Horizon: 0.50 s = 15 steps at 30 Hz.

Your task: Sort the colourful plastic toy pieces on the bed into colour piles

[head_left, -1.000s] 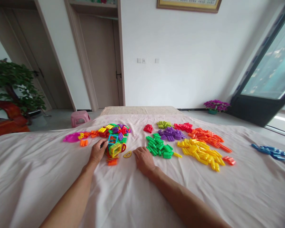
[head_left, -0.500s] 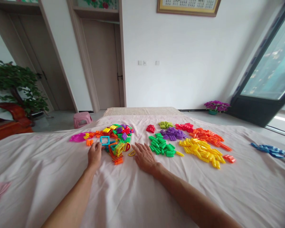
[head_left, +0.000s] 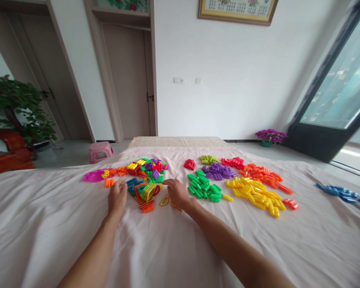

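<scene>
My left hand (head_left: 117,197) is at the left edge of a pile of coloured magnetic tiles (head_left: 147,192), its fingers loosely bent beside the blue tiles (head_left: 134,185). I see nothing gripped in it. My right hand (head_left: 177,194) is on the pile's other side, palm down, with the index finger stretched toward a red D-shaped tile (head_left: 157,190). Below its fingers lies a yellow D-shaped tile (head_left: 164,201). Another yellow tile (head_left: 176,206) shows partly from under the hand. Some orange tiles (head_left: 148,208) sit at the near end of the pile.
Behind are mixed coloured pieces (head_left: 151,165) and a magenta plastic piece (head_left: 93,176). To the right lie sorted heaps: green (head_left: 202,186), purple (head_left: 219,171), yellow (head_left: 255,194), orange (head_left: 261,174) and blue (head_left: 342,191) pieces. A wrinkled pale cloth (head_left: 243,244) covers the surface.
The blue square frame held up in my left hand no longer stands upright there. My right hand has drawn its fingers in toward the pile, and a second yellow tile now shows by it.
</scene>
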### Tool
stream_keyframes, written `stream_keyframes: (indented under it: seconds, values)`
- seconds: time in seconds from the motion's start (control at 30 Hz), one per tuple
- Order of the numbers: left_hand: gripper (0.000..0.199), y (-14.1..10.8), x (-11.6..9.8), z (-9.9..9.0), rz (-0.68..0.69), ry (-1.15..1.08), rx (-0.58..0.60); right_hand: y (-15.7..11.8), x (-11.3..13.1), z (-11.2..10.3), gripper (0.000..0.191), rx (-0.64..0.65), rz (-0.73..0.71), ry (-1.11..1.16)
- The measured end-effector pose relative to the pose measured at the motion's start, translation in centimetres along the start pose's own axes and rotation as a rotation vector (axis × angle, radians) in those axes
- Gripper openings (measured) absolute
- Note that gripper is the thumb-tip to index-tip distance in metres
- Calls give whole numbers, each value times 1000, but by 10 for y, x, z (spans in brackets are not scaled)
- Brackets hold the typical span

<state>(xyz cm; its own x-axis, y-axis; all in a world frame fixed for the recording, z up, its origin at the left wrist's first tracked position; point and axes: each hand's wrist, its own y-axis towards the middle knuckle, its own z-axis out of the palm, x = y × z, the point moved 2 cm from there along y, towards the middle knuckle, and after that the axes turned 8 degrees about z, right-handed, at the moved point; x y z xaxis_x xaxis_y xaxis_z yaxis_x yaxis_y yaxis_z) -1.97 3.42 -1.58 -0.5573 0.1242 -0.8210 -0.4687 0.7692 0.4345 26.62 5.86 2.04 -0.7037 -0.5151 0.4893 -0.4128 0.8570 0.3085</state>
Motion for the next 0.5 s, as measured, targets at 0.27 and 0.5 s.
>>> stream_keyframes:
  seconds: [0.27, 0.5]
  values:
    - [45, 1, 2, -4, -5, 50, 65, 22, 6, 18, 22, 96, 20, -276]
    - [44, 3, 7, -6, -10, 114, 103, -6, -15, -20, 21, 55, 64, -328]
